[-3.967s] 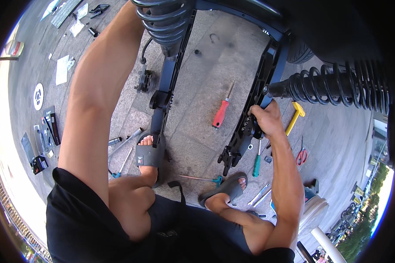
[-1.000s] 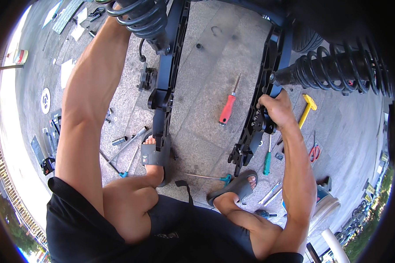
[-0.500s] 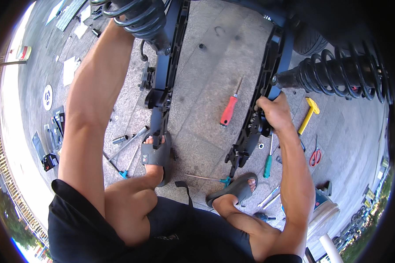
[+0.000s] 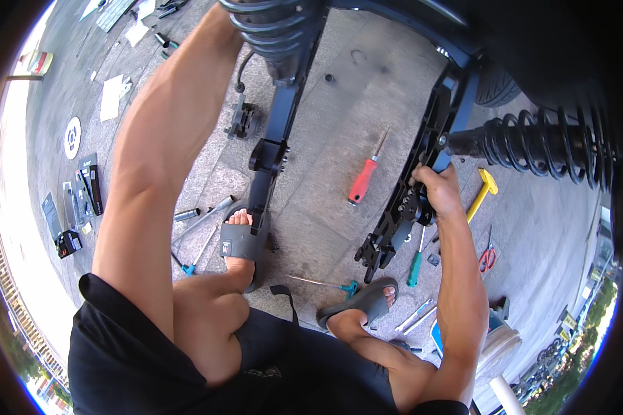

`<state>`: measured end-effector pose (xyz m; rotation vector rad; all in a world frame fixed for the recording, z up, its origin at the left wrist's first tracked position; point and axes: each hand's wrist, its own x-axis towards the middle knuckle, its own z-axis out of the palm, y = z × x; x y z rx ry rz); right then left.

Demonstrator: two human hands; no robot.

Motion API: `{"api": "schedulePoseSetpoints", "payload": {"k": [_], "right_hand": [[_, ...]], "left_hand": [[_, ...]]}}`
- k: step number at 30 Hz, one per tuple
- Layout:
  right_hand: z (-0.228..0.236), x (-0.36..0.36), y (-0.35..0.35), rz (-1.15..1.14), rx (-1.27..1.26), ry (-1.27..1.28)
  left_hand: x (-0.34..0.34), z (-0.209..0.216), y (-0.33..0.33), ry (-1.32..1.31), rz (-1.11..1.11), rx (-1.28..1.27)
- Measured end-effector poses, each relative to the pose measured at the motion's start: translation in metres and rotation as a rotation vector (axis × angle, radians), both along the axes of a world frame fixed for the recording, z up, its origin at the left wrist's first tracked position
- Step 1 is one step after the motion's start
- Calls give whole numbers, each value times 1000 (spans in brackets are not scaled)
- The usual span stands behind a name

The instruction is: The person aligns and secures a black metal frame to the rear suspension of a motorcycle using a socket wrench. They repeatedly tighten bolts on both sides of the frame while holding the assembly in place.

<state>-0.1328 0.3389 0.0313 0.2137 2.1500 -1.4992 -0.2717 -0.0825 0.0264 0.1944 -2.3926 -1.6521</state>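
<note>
My right hand (image 4: 441,190) is closed round the blue-and-black frame rail (image 4: 412,200) at right, thumb on its upper side, just below the foot of a black coil-spring shock absorber (image 4: 491,144). My left forearm (image 4: 156,131) reaches up behind the left coil-spring shock absorber (image 4: 273,31), which hides my left hand and its fingers. Below that spring runs the left frame rail (image 4: 277,121), its lower end beside my sandalled left foot (image 4: 239,238). A small black brake caliper-like part (image 4: 242,121) hangs from a cable beside this rail.
A red-handled screwdriver (image 4: 363,181) lies between the rails. Nearby on the paving are a yellow hammer (image 4: 483,194), red-handled pliers (image 4: 488,259), a green screwdriver (image 4: 414,268) and a teal-handled T-wrench (image 4: 349,288). Packaged parts (image 4: 83,197) lie at far left; a tyre (image 4: 495,86) stands behind.
Both rails have shifted slightly to the right over the paving, my hands moving with them. The hanging part now shows apart from the left rail. The view has moved a little too.
</note>
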Motion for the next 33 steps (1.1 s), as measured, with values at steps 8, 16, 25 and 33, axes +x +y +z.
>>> {"api": "schedulePoseSetpoints", "payload": {"k": [8, 16, 25, 33], "right_hand": [[-3, -6, 6, -23, -77, 52], [-7, -8, 12, 5, -48, 51], [-2, -6, 4, -5, 153, 77], [-8, -7, 1, -18, 32, 72]], "left_hand": [[1, 3, 0, 4, 5, 20], [0, 6, -2, 10, 10, 36], [-9, -3, -15, -17, 28, 50], [-25, 32, -23, -24, 38, 284]]}}
